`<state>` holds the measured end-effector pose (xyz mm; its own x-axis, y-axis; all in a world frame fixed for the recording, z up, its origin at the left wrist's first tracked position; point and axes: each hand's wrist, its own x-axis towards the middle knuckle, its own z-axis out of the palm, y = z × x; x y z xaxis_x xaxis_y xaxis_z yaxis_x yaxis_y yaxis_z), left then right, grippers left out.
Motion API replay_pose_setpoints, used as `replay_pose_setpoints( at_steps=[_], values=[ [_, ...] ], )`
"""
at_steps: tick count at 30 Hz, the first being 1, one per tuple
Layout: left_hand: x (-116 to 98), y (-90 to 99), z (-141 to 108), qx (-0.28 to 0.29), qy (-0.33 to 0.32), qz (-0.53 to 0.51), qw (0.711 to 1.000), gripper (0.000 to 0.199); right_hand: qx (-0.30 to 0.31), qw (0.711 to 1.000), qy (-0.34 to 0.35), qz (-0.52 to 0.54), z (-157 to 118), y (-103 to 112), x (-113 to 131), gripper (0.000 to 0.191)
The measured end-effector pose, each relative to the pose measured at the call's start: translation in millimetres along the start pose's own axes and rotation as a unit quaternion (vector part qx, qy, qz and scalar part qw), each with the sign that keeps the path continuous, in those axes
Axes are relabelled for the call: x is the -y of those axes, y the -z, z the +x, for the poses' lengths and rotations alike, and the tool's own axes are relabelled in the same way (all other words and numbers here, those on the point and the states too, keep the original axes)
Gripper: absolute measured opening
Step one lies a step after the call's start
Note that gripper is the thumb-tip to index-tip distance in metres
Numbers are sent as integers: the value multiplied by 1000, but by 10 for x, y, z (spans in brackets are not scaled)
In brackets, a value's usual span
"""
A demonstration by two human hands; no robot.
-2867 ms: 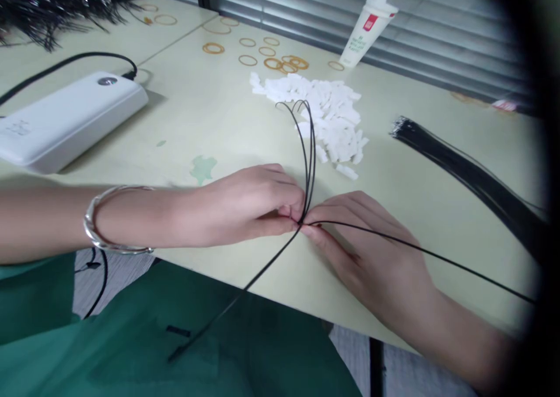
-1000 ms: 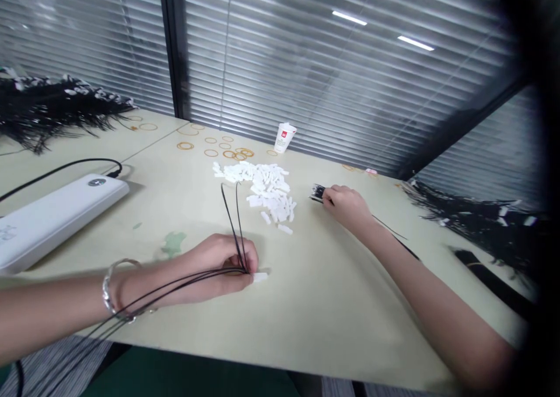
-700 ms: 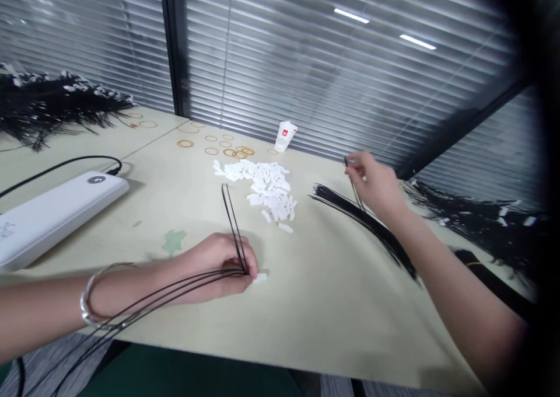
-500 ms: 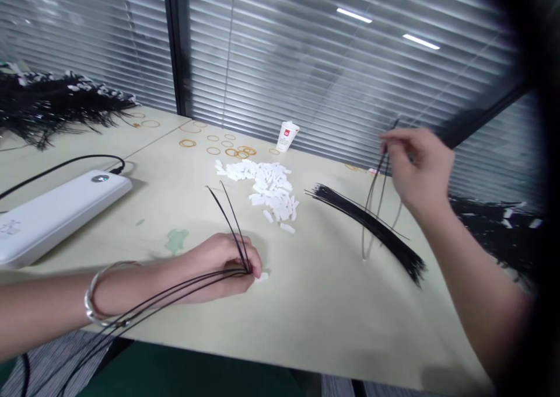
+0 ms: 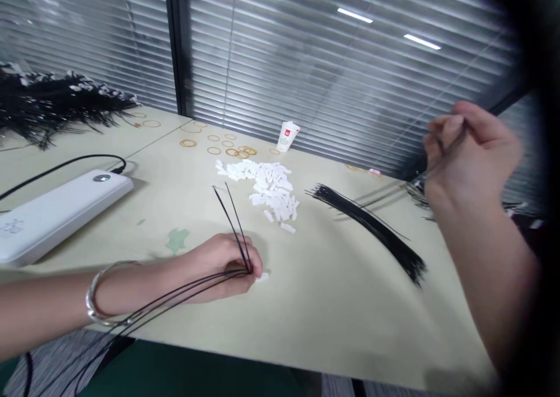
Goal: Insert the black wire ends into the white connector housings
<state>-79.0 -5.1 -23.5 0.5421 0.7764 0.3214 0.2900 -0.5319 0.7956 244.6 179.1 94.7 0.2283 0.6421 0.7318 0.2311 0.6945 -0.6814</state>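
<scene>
My left hand [image 5: 225,263] rests low over the table, its fingers pinched on a few thin black wires [image 5: 195,282]. Two ends stick up above the fingers, while the longer lengths run back under the wrist and off the table edge. A small white plastic piece [image 5: 263,277] lies at the fingertips; I cannot tell whether it is gripped. Raised at the right, my right hand [image 5: 475,157] is closed on thin dark wires smeared by motion. Left of that hand, a bundle of black wires [image 5: 376,227] lies on the table, and near the middle is a pile of white plastic pieces [image 5: 273,190].
A white power bank [image 5: 65,213] with a black cable sits at the left. Behind the pile are yellow rubber bands [image 5: 240,152] and a paper cup [image 5: 287,136]. Heaped black wires with white tips [image 5: 56,102] lie far left, others far right. Window blinds rise behind.
My right hand has swung up and to the right, carrying its wires, which hung over the bundle before and now trail sideways. My left hand has barely moved.
</scene>
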Motion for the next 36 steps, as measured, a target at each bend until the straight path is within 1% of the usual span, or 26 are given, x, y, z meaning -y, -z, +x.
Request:
replay_pose_setpoints(
  at_steps=[1,3,6,9,11,13,14,16,17,19,23,25,28,33,36],
  values=[
    [7,-6,1,-6,-5,-1,1000,21,-5,999,-18,29,-60,-30,1,23],
    [23,-29,6,-22,-14,-6,1000,19,13,997,-53,57,-220,-105,12,22],
    [42,-66,12,-46,-32,-18,998,15,88,989,-108,46,-564,-238,88,19],
    [39,-77,7,-54,-44,-27,997,13,188,967,-167,31,-1021,-381,269,24],
    [27,-71,-4,-48,-38,-24,998,12,263,944,-199,7,-1347,-473,431,24],
    [16,-65,-19,-40,-28,-11,999,13,378,895,-233,-28,-1643,-552,590,26],
    [13,-64,-28,-38,-22,-2,999,14,420,874,-244,-33,-1766,-582,657,24],
    [12,-69,-45,-35,-9,11,999,16,472,849,-236,-35,-1946,-622,754,21],
    [13,-73,-53,-35,-3,15,999,16,485,844,-225,-36,-2001,-631,782,19],
    [15,-81,-67,-34,8,14,999,16,497,844,-197,-41,-2054,-632,806,18],
    [9,-80,-81,-12,27,-14,999,17,494,855,-144,-58,-2044,-610,797,14],
    [-5,-70,-75,-11,22,-19,1000,17,493,859,-124,-64,-2038,-604,792,13],
    [-52,-42,-48,-15,21,-5,1000,15,493,859,-114,-75,-2041,-601,794,13],
    [-134,-3,-15,-3,42,8,999,15,496,860,-88,-81,-2045,-600,807,14],
    [-141,-8,-22,-6,48,14,999,14,506,853,-85,-96,-2055,-605,807,13]
  ],
)
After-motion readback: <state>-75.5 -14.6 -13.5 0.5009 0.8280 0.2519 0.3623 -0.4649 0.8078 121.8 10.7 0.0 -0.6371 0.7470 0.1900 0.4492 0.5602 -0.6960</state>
